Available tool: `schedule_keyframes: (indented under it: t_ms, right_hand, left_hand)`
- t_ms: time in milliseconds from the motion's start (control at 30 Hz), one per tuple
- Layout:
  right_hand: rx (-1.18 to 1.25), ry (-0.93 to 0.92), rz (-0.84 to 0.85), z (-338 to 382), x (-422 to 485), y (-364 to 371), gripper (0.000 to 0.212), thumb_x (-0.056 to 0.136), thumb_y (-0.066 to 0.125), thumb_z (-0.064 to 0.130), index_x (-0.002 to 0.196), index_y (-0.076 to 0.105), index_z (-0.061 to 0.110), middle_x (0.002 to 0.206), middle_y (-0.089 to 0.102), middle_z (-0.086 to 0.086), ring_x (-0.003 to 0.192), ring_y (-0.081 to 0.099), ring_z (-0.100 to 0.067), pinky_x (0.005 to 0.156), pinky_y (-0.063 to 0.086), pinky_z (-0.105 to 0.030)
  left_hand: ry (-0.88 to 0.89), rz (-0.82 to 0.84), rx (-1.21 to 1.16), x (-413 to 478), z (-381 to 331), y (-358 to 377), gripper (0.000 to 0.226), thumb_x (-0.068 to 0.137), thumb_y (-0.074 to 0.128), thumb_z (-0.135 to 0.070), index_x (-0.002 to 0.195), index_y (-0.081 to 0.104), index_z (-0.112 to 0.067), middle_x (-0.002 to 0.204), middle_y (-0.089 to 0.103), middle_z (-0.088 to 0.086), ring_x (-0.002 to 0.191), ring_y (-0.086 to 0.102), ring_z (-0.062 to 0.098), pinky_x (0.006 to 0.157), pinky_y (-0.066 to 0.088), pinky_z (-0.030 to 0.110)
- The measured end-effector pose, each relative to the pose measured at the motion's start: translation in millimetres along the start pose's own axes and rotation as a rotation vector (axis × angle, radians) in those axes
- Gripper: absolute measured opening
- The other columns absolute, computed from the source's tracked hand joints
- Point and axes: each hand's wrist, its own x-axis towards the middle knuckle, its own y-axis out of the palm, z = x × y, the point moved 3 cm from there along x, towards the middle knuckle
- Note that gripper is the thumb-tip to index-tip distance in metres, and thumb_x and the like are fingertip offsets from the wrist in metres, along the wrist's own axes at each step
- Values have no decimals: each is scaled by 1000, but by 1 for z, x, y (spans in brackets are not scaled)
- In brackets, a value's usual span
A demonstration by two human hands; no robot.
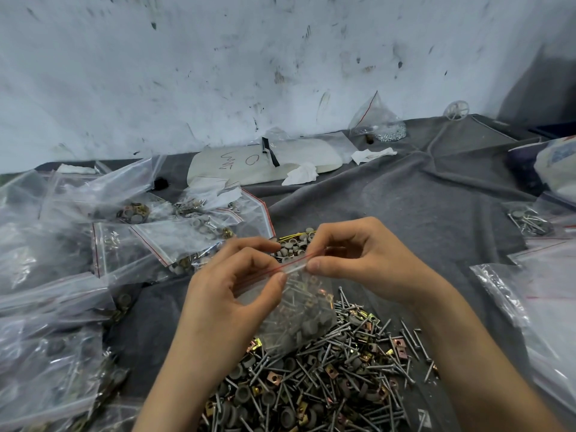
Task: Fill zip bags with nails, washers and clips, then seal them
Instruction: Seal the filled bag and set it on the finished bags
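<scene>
A small clear zip bag (299, 316) with a red strip along its top hangs between my hands, holding nails, grey washers and brass clips. My left hand (230, 285) pinches the left part of the zip strip between thumb and fingers. My right hand (352, 257) pinches the strip's right end. Below the bag lies a loose heap of nails, washers and clips (327, 378) on the grey cloth (420, 207). A small cluster of grey washers (296, 246) shows just behind my fingers.
Several filled and empty zip bags (78, 260) crowd the left side. More bags (542, 294) lie at the right edge. At the back stand a white packet (265, 160), crumpled tissues (302, 174) and a bag of small screws (378, 123) against the scuffed wall.
</scene>
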Motion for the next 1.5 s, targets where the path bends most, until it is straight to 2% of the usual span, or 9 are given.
schedule_keyframes:
  t_ms: [233, 333, 500, 733, 1067, 1200, 1333, 1433, 1500]
  right_hand:
    - [-47, -15, 14, 1, -1, 6, 8, 80, 71, 0, 79, 70, 8, 73, 64, -5, 71, 56, -13, 67, 44, -23]
    - [-83, -39, 9, 3, -1, 6, 7, 80, 72, 1, 80, 70, 7, 75, 67, -7, 75, 61, -14, 71, 48, -29]
    - [-130, -55, 20, 3, 0, 11, 12, 79, 72, 0, 79, 68, 11, 75, 67, 0, 74, 62, -8, 78, 51, -30]
    - [-124, -72, 3, 4, 0, 11, 8, 79, 72, -1, 80, 69, 6, 75, 67, 1, 75, 63, -11, 73, 51, -23]
    - [-47, -4, -29, 1, -1, 5, 10, 79, 71, 0, 78, 68, 9, 74, 64, -15, 68, 55, -13, 64, 44, -26]
    - [-28, 24, 8, -3, 0, 8, 9, 81, 71, 3, 76, 67, 10, 76, 60, -30, 67, 51, -24, 63, 39, -41]
    - [-76, -20, -33, -1, 1, 8, 7, 78, 72, 8, 75, 68, 13, 73, 66, -15, 68, 59, -18, 64, 47, -43]
    - [-61, -25, -29, 1, 0, 8, 5, 77, 71, 8, 76, 68, 11, 71, 67, 0, 70, 62, -8, 66, 49, -23]
    - [-65, -18, -29, 0, 0, 8, 7, 79, 72, 3, 77, 67, 8, 72, 67, 0, 69, 62, -8, 66, 48, -24]
  left_hand:
    - [21, 26, -6, -1, -3, 5, 21, 74, 60, -44, 74, 66, -24, 103, 65, -16, 95, 66, 8, 83, 51, 20]
    - [30, 18, -10, -1, -3, 4, 19, 75, 61, -43, 73, 66, -25, 104, 65, -16, 95, 67, 7, 83, 51, 20]
    - [49, 14, 8, -1, -4, 6, 19, 76, 59, -41, 73, 65, -23, 102, 65, -15, 95, 66, 6, 81, 48, 13]
    - [86, -5, 6, -1, -7, 6, 14, 77, 60, -37, 72, 64, -24, 104, 62, -17, 95, 65, 3, 79, 44, 8]
    - [-12, 43, -8, 0, 4, -3, 8, 79, 65, -26, 75, 69, -21, 103, 66, -17, 96, 66, 6, 80, 47, 15]
    - [45, 44, 50, 1, 2, 0, 8, 81, 65, -26, 75, 67, -22, 108, 63, -19, 100, 64, 4, 84, 48, 15]
    - [116, -2, 71, 0, -3, 2, 10, 81, 58, -37, 75, 63, -30, 106, 62, -17, 100, 63, 4, 84, 46, 16]
    - [118, -29, 76, 0, -4, 3, 10, 80, 57, -39, 75, 62, -31, 105, 62, -17, 99, 64, 5, 84, 49, 23]
    - [105, -39, 82, 0, -3, 3, 11, 79, 58, -40, 75, 63, -32, 106, 61, -18, 98, 64, 4, 84, 50, 27]
